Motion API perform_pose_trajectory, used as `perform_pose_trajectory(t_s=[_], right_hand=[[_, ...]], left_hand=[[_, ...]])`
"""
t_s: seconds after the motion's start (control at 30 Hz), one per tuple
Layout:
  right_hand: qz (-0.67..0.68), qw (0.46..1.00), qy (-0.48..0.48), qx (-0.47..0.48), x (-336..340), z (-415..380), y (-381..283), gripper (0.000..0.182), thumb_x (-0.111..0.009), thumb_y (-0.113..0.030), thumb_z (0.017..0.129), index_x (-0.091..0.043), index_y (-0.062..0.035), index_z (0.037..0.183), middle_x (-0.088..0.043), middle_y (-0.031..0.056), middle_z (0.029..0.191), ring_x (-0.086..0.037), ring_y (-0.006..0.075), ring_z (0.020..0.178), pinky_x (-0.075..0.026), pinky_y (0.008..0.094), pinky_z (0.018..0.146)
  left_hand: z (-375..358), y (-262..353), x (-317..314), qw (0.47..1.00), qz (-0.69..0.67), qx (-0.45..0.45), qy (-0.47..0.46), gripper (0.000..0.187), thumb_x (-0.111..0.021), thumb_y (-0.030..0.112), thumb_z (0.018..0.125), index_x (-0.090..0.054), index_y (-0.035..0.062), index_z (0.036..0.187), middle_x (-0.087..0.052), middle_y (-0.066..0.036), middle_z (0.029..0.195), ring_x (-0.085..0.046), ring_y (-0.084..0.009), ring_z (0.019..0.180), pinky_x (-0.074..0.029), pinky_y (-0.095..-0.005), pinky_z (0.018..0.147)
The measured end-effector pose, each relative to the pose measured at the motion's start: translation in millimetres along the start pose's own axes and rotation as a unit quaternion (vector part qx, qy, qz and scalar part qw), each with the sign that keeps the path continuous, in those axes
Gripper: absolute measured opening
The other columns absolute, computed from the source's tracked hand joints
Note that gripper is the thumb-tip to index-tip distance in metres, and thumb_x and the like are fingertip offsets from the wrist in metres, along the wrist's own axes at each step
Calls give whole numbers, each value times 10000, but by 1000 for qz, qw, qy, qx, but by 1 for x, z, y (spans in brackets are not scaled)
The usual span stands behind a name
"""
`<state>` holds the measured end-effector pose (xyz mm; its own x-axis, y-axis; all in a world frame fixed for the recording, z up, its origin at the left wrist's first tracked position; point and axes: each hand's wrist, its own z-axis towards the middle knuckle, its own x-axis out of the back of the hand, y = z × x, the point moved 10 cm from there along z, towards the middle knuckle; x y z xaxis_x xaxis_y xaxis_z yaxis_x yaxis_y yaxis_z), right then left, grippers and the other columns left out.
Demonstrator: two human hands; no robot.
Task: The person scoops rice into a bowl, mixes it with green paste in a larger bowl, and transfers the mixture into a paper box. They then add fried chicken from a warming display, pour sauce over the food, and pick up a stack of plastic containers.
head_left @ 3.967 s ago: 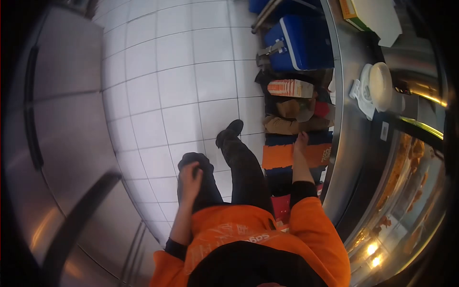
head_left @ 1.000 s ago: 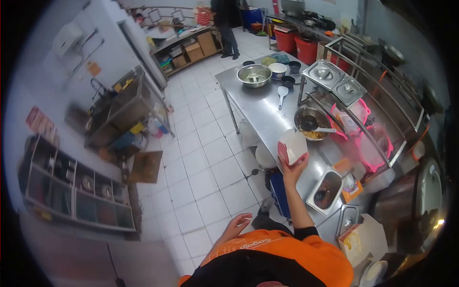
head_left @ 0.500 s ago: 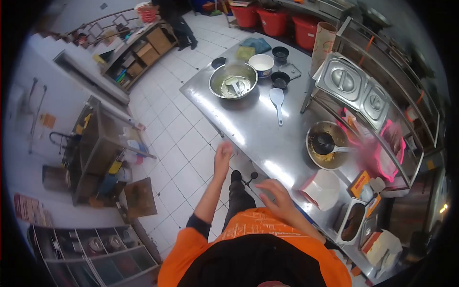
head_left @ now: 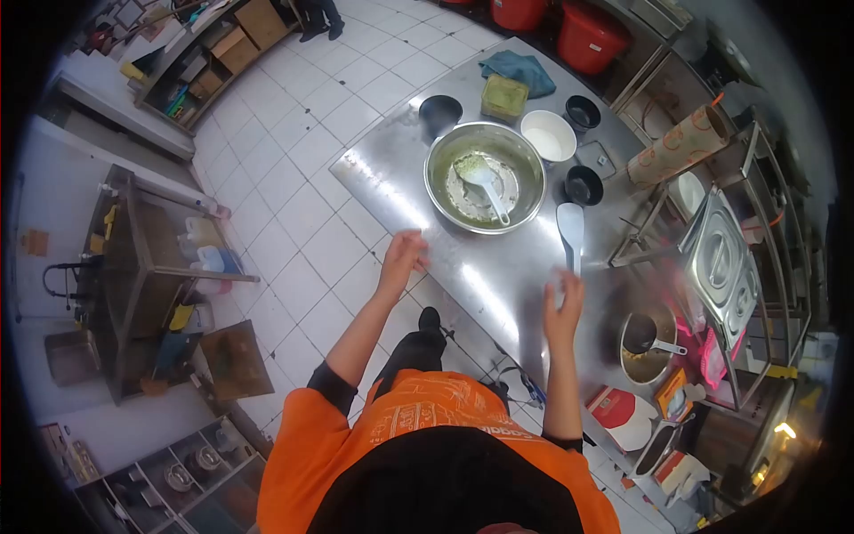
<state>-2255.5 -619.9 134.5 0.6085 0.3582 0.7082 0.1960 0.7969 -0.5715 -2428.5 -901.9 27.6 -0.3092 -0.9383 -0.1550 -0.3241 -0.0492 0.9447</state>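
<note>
My left hand [head_left: 405,258] is held over the floor by the table's left edge, its fingers loosely apart and nothing in it. Slightly blurred, my right hand [head_left: 563,303] reaches over the steel table [head_left: 471,267] with fingers spread, just below the handle of a pale blue paddle [head_left: 570,227]. A large steel bowl [head_left: 525,191] with greenish residue holds a white spatula [head_left: 483,178]. Around it are a white tub [head_left: 548,136], several black bowls [head_left: 584,185], a yellow-green container [head_left: 504,97] and a teal cloth [head_left: 520,69].
At the right stand a second bowl [head_left: 642,365] with a black ladle, lidded steel pans [head_left: 716,254] on a rack, and a red-and-white carton [head_left: 618,414]. Red bins [head_left: 592,40] are behind. A person's legs [head_left: 320,16] show at the top left.
My right hand has moved up and forward over the table toward the paddle. The view has shifted, and the large steel bowl appears nearer. My left hand stays beside the table edge.
</note>
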Motion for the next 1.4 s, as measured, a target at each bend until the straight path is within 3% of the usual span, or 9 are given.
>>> perform_pose_trajectory(t_s=[0.07, 0.13, 0.23, 0.33, 0.57, 0.77, 1.03, 1.3, 1.4], right_hand=[[-154, 986, 59, 33, -9, 34, 8, 385, -570, -110, 836, -496, -39, 1206, -581, 185, 954, -574, 294, 882, -456, 386, 770], [-241, 948, -48, -201, -31, 48, 67, 498, -540, -98, 834, -391, -46, 1307, -572, 219, 1017, -573, 328, 924, -446, 401, 820], [-102, 944, -93, -301, -40, 40, 83, 504, -507, -80, 834, -371, -46, 1318, -544, 235, 1131, -559, 354, 982, -430, 389, 874], [101, 960, 68, -254, -25, 0, 66, 485, -478, -75, 837, -376, -48, 1310, -509, 251, 1206, -543, 370, 1037, -421, 394, 899], [-130, 947, 42, -289, 12, -84, 59, 462, -507, -125, 849, -400, -94, 1297, -502, 150, 1220, -535, 349, 1069, -443, 410, 869], [-147, 933, -8, -329, 23, -88, 71, 467, -562, -175, 833, -439, -120, 1280, -507, 139, 1123, -533, 335, 1033, -449, 414, 834], [-117, 985, 39, -123, 33, -23, -54, 405, -631, -217, 797, -556, -137, 1187, -476, 153, 1181, -468, 323, 1089, -338, 417, 952], [-357, 862, 5, -360, 18, -90, 80, 488, -614, -242, 818, -481, -101, 1266, -427, 212, 1258, -428, 378, 1149, -350, 446, 962], [-289, 878, 92, -370, 12, -116, 88, 452, -592, -185, 832, -476, 12, 1222, -450, 247, 1219, -425, 385, 1152, -345, 430, 972]], left_hand=[[37, 22, -4, 999, 33, -3, 33, 528, -529, 349, 913, -338, 82, 1326, -506, -129, 1159, -583, -157, 857, -484, -261, 695], [77, 42, -11, 996, 74, -32, 35, 578, -571, 298, 890, -291, 71, 1342, -482, -132, 1185, -570, -182, 931, -477, -285, 758], [104, 67, -28, 990, 112, -83, -14, 678, -629, 159, 828, -229, 53, 1365, -440, -141, 1238, -524, -224, 1071, -439, -319, 883], [107, 68, -45, 991, 77, -84, -75, 745, -616, 10, 752, -209, 48, 1375, -415, -152, 1278, -466, -242, 1166, -387, -321, 971], [73, 45, -49, 991, 62, -63, -101, 744, -549, -82, 700, -272, 53, 1377, -421, -131, 1287, -411, -216, 1219, -348, -304, 1001], [78, 29, -53, 982, 95, 29, -160, 827, -707, 160, 764, -199, 96, 1414, -385, -166, 1312, -420, -245, 1195, -400, -350, 948], [231, 114, -9, 905, 281, -310, 79, 1181, -841, 335, 607, -30, 96, 1431, -297, -267, 1372, -326, -380, 1272, -301, -429, 1040], [257, 113, -13, 908, 328, -260, 20, 1178, -858, 230, 564, -58, 123, 1422, -385, -221, 1310, -398, -345, 1213, -302, -407, 1031], [212, 123, 34, 954, 113, -276, 1, 1054, -810, 157, 646, -97, 80, 1419, -386, -173, 1283, -435, -279, 1163, -355, -363, 996]])
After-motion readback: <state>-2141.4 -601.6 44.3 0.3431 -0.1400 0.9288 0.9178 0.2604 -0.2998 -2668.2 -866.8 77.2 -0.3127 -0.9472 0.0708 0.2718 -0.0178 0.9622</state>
